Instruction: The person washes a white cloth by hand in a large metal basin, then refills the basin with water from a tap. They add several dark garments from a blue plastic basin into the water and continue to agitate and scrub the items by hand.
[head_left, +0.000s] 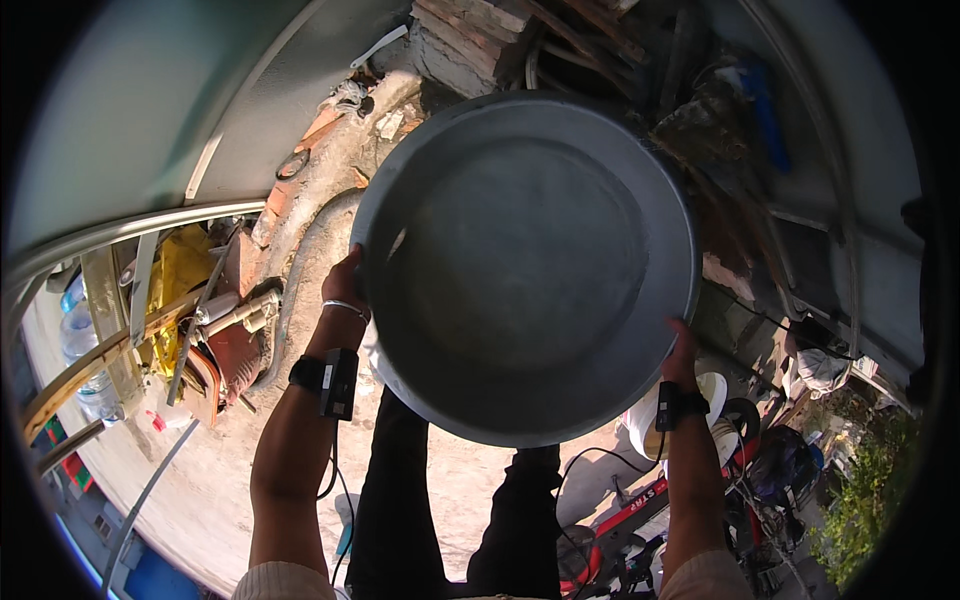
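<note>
A large round metal basin (532, 247) fills the middle of the view, held up in front of my legs with its inside facing me. My left hand (346, 281) grips its rim at the left, the fingers hidden behind the wall. On the lower right, my right hand (681, 351) holds the same rim, with the thumb at the inner edge. Nothing shows inside the basin apart from faint stains and a small bright spot on the left wall. Each wrist wears a black strapped device with a cable.
Left are wooden bars (97, 367), a yellow sheet (180, 262) and large plastic bottles (86, 352). Bricks (465, 37) and timber lie beyond the basin. At lower right are white buckets (645, 427), a red bicycle frame (630, 510) and a green plant (862, 510). A grey hose (296, 277) curves along the ground.
</note>
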